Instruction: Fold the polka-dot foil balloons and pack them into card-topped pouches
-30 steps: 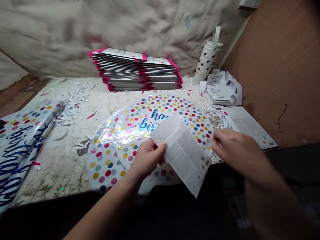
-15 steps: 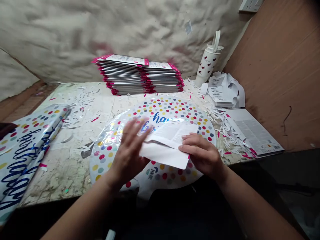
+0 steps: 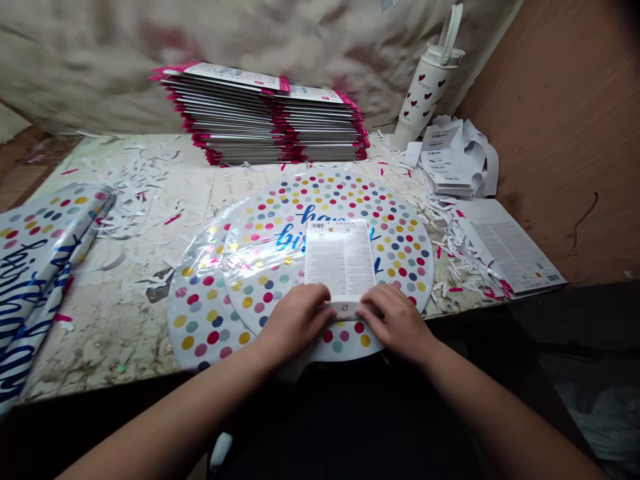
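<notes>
White rectangular printed paper packet [image 3: 340, 263] lies on a glossy white, round, multicoloured-dot sheet [image 3: 403, 227], near the front edge of the worn whitish table [image 3: 117, 340]. Left hand [image 3: 299, 321] and right hand [image 3: 400, 323] appear to pinch opposite ends of the packet's narrow near flap [image 3: 345, 309], thumbs towards each other. Step in hand, judged: folding or creasing that flap. Next move seems to call for even pressure along the crease, edges kept square. Packet contents: cannot tell.

Dim, soft light on the tabletop [image 3: 200, 190]; glare on the foils [image 3: 270, 273] left of the hands [image 3: 297, 319], blackness below them. Wide-angle stretch toward the edges. Ahead, the card's [image 3: 340, 260] print is unreadable, perhaps blurred.
</notes>
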Tool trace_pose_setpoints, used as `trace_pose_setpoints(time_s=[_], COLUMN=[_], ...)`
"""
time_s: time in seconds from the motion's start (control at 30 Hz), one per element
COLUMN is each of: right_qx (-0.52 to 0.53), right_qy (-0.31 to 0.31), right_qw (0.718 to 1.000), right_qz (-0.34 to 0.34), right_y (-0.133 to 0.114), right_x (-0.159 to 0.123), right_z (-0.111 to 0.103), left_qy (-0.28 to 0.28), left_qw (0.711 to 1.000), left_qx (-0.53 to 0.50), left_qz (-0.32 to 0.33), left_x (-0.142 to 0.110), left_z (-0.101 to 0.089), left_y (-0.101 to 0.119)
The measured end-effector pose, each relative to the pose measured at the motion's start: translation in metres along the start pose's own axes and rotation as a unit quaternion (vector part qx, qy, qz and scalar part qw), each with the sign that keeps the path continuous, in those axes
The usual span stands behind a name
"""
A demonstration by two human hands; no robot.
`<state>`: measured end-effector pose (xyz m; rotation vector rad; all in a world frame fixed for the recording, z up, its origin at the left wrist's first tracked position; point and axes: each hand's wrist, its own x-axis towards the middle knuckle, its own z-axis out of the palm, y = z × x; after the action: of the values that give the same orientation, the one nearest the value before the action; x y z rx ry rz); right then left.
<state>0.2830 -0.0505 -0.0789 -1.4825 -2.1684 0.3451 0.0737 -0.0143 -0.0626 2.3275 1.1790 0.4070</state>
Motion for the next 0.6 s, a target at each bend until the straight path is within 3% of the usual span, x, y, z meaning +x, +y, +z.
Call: trace_pose_setpoints(time_s=[0.07,0.23,0.3,0.33,0.4,0.43,0.47,0.5,0.57,0.6], right_qx=[-0.04,-0.069,-0.09,-0.103,-0.117,-0.119,-0.121,-0.124,-0.139,-0.148], right_qy=[-0.007,-0.122,-0.089,-0.057,0.008,0.032,0.05,0.064,0.088,0.096], right_qw=[0.999,0.975,0.972,0.97,0.96,0.955,0.952,0.949,0.944,0.943], right_qz=[-0.014,-0.173,-0.197,-0.214,-0.253,-0.269,-0.278,-0.282,-0.284,-0.283], right_y=[0.004,0.012,0.012,0.011,0.005,0.0,-0.006,-0.012,-0.024,-0.029], right_x=[0.009,-0.009,-0.024,-0.03,-0.034,-0.033,-0.029,-0.024,-0.013,-0.008], right_z=[0.0,-0.004,-0.007,-0.009,-0.013,-0.016,-0.019,-0.022,-0.025,-0.025], left_qy=[0.015,0.105,0.147,0.134,0.014,-0.063,-0.117,-0.132,-0.065,-0.013], left_qw=[0.997,0.975,0.966,0.967,0.964,0.939,0.896,0.846,0.759,0.73], left_qx=[0.062,0.142,0.115,0.071,-0.101,-0.215,-0.33,-0.433,-0.578,-0.614], left_qz=[-0.053,-0.137,-0.181,-0.204,-0.246,-0.261,-0.272,-0.28,-0.293,-0.3], left_x=[0.009,-0.003,-0.017,-0.024,-0.031,-0.031,-0.03,-0.026,-0.016,-0.011], left_z=[-0.003,-0.021,-0.033,-0.039,-0.045,-0.044,-0.041,-0.036,-0.023,-0.017], left_y=[-0.001,-0.029,-0.033,-0.031,-0.018,-0.009,-0.001,0.007,0.018,0.02])
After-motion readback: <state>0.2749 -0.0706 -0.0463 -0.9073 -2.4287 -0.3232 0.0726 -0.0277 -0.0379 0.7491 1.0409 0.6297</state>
